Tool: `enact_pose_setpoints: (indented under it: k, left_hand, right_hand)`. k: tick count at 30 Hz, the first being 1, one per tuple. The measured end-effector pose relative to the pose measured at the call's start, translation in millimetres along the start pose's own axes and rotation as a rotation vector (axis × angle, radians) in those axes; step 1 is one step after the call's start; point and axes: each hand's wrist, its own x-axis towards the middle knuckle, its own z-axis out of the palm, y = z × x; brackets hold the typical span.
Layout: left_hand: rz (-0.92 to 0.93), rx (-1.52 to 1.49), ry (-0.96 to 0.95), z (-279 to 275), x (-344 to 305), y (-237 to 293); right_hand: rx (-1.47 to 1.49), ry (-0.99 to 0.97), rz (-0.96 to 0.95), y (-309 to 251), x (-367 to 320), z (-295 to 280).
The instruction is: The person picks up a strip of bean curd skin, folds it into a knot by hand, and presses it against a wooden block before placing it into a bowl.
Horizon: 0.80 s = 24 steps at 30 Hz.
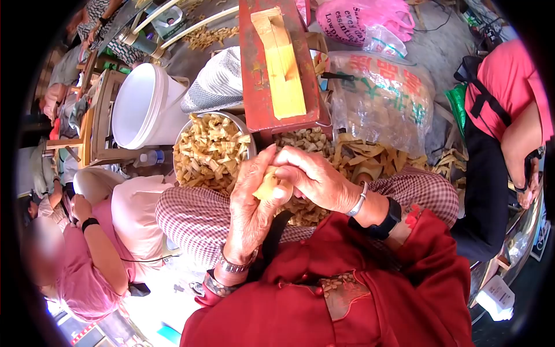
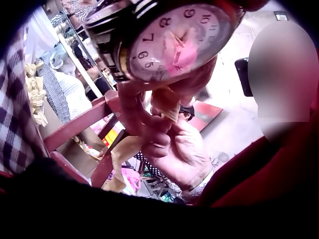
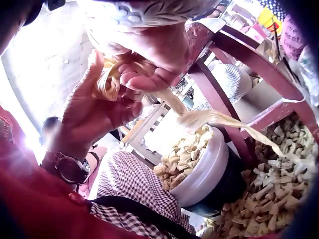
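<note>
My left hand [image 1: 247, 194] and right hand [image 1: 321, 178] meet in front of my lap, working together on a soft, flat yellow strip [image 1: 267, 185]. The left thumb and fingers grip its bunched part, which in the right wrist view forms a loop beside the palm. Curled fingers of my right hand [image 3: 152, 64] pinch the strip from the other side. A long, twisted tail of the strip [image 3: 212, 118] trails down from the hands towards the pile of pieces. What the strip is made of, I cannot tell.
Ahead stands a red stool [image 1: 254, 81] with stacked yellow strips [image 1: 283, 75] on it. Folded pieces [image 1: 211, 150] fill a bowl by my left knee, and more pieces [image 3: 274, 189] are heaped below. A white bucket [image 1: 136, 107], a clear plastic bag [image 1: 381, 95] and seated people surround me.
</note>
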Motion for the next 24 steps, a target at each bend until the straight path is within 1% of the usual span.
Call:
enact_pose_setpoints:
  k: [1,3,4,5,6,8,11,12,14,15,17,18,19,21,22,23,24]
  left_hand:
    - [-0.155,-0.241,-0.001,0.5,-1.5,-3.9]
    - [-0.465,-0.726,-0.003,3.6,-5.1,-12.4]
    - [-0.456,-0.745,-0.022,5.2,0.4,-4.2]
    - [-0.48,-0.848,-0.066,4.2,-1.4,-8.6]
    - [-0.505,-0.951,-0.111,2.0,-4.7,-17.1]
    - [-0.539,-1.098,-0.184,-0.6,-6.7,-26.4]
    - [-0.587,-1.288,-0.248,-4.1,-2.7,-26.9]
    - [-0.597,-1.312,-0.203,-3.7,-3.6,-29.6]
    - [-0.58,-1.358,-0.197,-11.4,-5.4,-35.4]
    - [-0.57,-1.381,-0.193,-16.8,-6.0,-37.9]
    - [-0.542,-1.419,-0.138,-26.1,-10.2,-40.9]
    - [-0.567,-1.425,-0.122,-27.4,-10.5,-40.8]
    - [-0.592,-1.43,-0.105,-28.2,-10.2,-40.3]
    - [-0.544,-1.348,-0.057,-28.6,-9.3,-41.1]
    - [-0.518,-1.309,-0.04,-27.2,-8.6,-41.2]
    - [-0.503,-1.248,-0.061,-24.6,-7.9,-41.3]
    - [-0.49,-1.186,-0.083,-21.2,-7.4,-41.5]
  right_hand:
    - [0.037,0.026,0.001,-4.6,0.5,1.3]
    - [0.047,0.049,0.061,-7.8,1.3,0.3]
    - [0.021,0.046,0.12,-7.7,-0.3,-2.7]
    - [-0.005,0.043,0.178,-8.0,-1.2,-5.2]
    - [-0.006,0.035,0.132,-9.3,-0.6,-6.6]
    - [0.066,-0.001,0.147,-4.8,-2.2,-6.9]
    - [-0.146,0.063,0.09,10.7,-7.3,-14.6]
    - [-0.147,0.095,0.101,10.3,-9.7,-21.0]
    - [-0.156,0.182,0.108,9.3,-12.6,-29.9]
    - [-0.093,0.207,0.131,11.6,-14.9,-37.5]
    - [-0.102,0.226,0.097,15.9,-18.4,-50.8]
    - [-0.162,0.21,0.123,17.8,-19.1,-53.5]
    - [-0.19,0.13,0.205,15.3,-17.3,-51.0]
    - [-0.248,-0.027,0.368,6.5,-14.8,-43.9]
    - [-0.244,-0.089,0.353,12.7,-11.7,-38.6]
    - [-0.199,-0.163,0.321,14.4,-11.1,-33.8]
    - [-0.152,-0.195,0.324,14.3,-10.5,-28.3]
